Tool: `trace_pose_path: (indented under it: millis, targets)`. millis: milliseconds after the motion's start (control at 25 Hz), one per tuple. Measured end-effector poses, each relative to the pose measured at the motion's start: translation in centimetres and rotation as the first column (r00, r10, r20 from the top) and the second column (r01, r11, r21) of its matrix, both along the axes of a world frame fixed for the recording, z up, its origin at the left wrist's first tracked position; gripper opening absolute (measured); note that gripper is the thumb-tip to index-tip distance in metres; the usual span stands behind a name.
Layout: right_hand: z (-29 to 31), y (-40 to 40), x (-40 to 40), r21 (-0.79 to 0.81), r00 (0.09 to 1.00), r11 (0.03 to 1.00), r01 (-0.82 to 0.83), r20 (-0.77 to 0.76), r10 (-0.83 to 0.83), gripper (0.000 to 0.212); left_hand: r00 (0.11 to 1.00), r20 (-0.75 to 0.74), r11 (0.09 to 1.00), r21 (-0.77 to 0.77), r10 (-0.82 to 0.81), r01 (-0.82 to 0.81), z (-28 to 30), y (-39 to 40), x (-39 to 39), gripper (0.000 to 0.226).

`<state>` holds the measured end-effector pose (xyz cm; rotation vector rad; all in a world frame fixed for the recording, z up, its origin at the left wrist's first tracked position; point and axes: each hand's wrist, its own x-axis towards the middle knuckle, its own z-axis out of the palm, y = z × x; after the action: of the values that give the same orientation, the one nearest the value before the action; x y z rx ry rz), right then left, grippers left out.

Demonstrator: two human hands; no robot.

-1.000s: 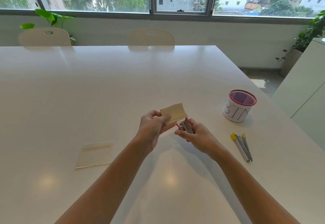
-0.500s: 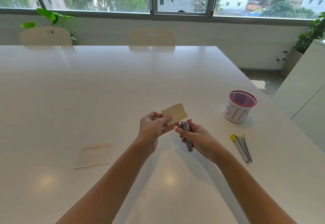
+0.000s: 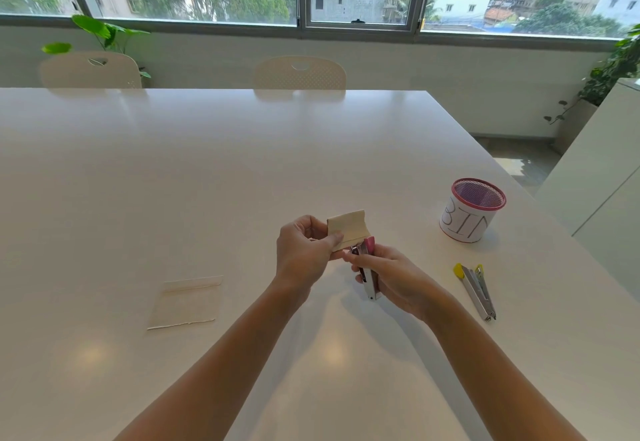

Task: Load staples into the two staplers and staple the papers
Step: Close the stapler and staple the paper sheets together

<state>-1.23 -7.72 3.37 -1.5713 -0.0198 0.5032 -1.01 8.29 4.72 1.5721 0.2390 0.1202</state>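
Observation:
My left hand pinches a small folded beige paper above the table. My right hand grips a pink and silver stapler, its pink head touching the paper's lower right corner. A second stapler, silver with yellow ends, lies on the table to the right of my right hand. A pale paper lies flat on the table to the left of my left forearm.
A pink mesh cup with a white label reading BIN stands at the right. The white table stretches far back to two chairs. The table's right edge runs close behind the cup; a white cabinet stands beyond.
My right hand turned the pink stapler upright and brought its head up to the lower corner of the folded paper. My left hand kept holding the paper almost still.

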Motion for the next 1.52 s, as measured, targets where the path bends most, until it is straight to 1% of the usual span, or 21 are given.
trace_pose_path:
  millis: [40,80,160,240,320,400,480,600,760,1040,1280,1400,1440,1520]
  targets:
    - [-0.1,0.0,0.1,0.029,1.000,1.000,0.008,-0.021,-0.008,0.022,1.000,0.019,0.998,0.063,0.012,-0.013,-0.1,0.0,0.0,0.019]
    - [-0.2,0.0,0.2,0.083,0.998,0.996,0.024,-0.054,-0.020,0.029,0.999,0.029,0.996,0.091,0.014,-0.017,-0.1,0.0,-0.1,0.019]
    - [-0.5,-0.1,0.3,0.206,0.990,0.976,0.070,-0.134,-0.043,0.040,1.000,0.025,0.998,0.061,0.002,-0.003,-0.1,-0.1,-0.1,0.019]
    - [-0.6,-0.4,0.4,0.306,0.976,0.944,0.125,-0.208,-0.062,0.044,1.000,0.010,1.000,0.016,-0.008,0.008,-0.1,-0.1,-0.1,0.018]
    - [-0.7,-0.7,0.4,0.428,0.962,0.887,0.173,-0.265,-0.060,0.046,1.000,-0.004,1.000,-0.006,-0.016,0.016,0.1,-0.1,-0.2,0.016]
    - [-0.8,-0.9,0.5,0.538,0.956,0.821,0.192,-0.290,-0.034,0.047,1.000,-0.016,0.999,-0.022,-0.025,0.024,0.3,-0.2,-0.3,0.015]
    - [-1.0,-1.0,0.5,0.580,0.954,0.790,0.197,-0.299,-0.018,0.048,0.999,-0.024,0.998,-0.051,-0.034,0.033,0.5,-0.3,-0.5,0.014]
    - [-1.3,-1.1,0.7,0.573,0.956,0.798,0.189,-0.293,-0.016,0.046,0.997,-0.037,0.994,-0.092,-0.067,0.063,0.5,-0.5,-0.7,0.014]
    - [-1.3,-1.2,0.8,0.536,0.960,0.823,0.187,-0.278,-0.037,0.044,0.994,-0.053,0.990,-0.109,-0.092,0.086,0.5,-0.5,-0.7,0.015]
    - [-0.8,-1.1,0.5,0.412,0.975,0.902,0.130,-0.220,-0.041,0.049,0.993,-0.053,0.989,-0.113,-0.103,0.097,0.5,-0.4,-0.5,0.016]
    - [-0.4,-1.0,0.6,0.391,0.971,0.905,0.167,-0.223,-0.083,0.041,0.988,-0.055,0.985,-0.099,-0.144,0.139,0.3,-0.2,-0.3,0.019]
    - [-0.4,-0.9,0.7,0.393,0.964,0.897,0.200,-0.243,-0.109,0.038,0.989,-0.062,0.988,-0.085,-0.136,0.130,0.3,-0.1,-0.2,0.016]
    - [-0.4,-0.8,0.8,0.397,0.962,0.894,0.209,-0.249,-0.115,0.040,0.988,-0.077,0.987,-0.098,-0.137,0.129,0.3,-0.1,-0.2,0.019]
    - [-0.4,-0.8,0.9,0.401,0.962,0.891,0.212,-0.245,-0.119,0.048,0.972,-0.120,0.974,-0.126,-0.202,0.187,0.3,-0.3,-0.1,0.037]
